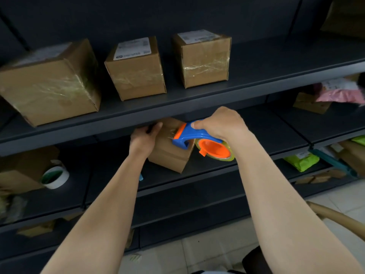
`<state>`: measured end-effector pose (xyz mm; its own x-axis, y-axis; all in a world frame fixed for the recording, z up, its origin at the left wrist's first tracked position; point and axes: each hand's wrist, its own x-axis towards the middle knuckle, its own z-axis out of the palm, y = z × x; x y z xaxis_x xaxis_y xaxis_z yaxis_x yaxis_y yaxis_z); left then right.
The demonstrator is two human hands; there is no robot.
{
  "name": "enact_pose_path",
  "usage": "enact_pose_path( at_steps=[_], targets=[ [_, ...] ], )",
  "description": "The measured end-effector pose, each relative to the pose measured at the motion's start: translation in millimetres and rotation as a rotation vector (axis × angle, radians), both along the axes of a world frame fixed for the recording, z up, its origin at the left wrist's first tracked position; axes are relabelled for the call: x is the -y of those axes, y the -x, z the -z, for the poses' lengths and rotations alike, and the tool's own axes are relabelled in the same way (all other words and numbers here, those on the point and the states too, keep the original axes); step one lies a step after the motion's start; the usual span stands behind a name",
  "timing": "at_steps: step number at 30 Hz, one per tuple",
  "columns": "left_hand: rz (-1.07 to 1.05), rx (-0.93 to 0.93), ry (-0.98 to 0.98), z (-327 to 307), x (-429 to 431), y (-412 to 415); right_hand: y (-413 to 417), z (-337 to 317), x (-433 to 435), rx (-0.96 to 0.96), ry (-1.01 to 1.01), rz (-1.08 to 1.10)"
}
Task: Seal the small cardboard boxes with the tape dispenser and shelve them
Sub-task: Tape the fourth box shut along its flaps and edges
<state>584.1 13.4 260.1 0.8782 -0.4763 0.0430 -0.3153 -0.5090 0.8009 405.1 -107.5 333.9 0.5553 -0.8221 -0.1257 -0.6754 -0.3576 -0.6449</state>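
Observation:
A small cardboard box (167,155) sits on the middle shelf (266,135), partly tucked under the shelf above. My left hand (144,139) holds its left side, fingers over the top edge. My right hand (219,125) grips a blue and orange tape dispenser (197,139) with a clear tape roll, its orange blade end pressed against the top of the box. Three taped cardboard boxes stand on the upper shelf (256,80): a large one (53,84) at left, one (136,70) in the middle, one (203,60) at right.
A roll of white tape (56,177) and a brown box (21,169) lie on the lower left shelf. Pink (339,93) and green (302,161) mailer bags and flat cardboard fill the right shelves. A wooden chair arm (339,218) curves at lower right over the tiled floor.

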Motion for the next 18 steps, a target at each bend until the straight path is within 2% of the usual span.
enact_pose_path(
  at_steps=[2,4,7,12,18],
  targets=[
    [-0.06,0.098,-0.098,-3.7,3.5,-3.1,-4.0,5.8,-4.0,0.059,-0.058,-0.001],
    [-0.079,0.291,-0.299,-2.3,7.8,-1.9,-9.4,12.8,-7.5,0.101,-0.083,0.005],
    [0.079,0.509,-0.473,12.1,12.7,5.3,-12.4,17.2,-4.1,0.143,-0.082,0.037],
    [0.195,0.354,-0.575,12.6,22.3,-12.3,-9.5,26.9,1.7,0.168,-0.171,0.036],
    [0.16,0.209,-0.585,13.9,28.7,-28.4,24.7,42.9,18.2,0.116,-0.252,0.076]
  ],
)
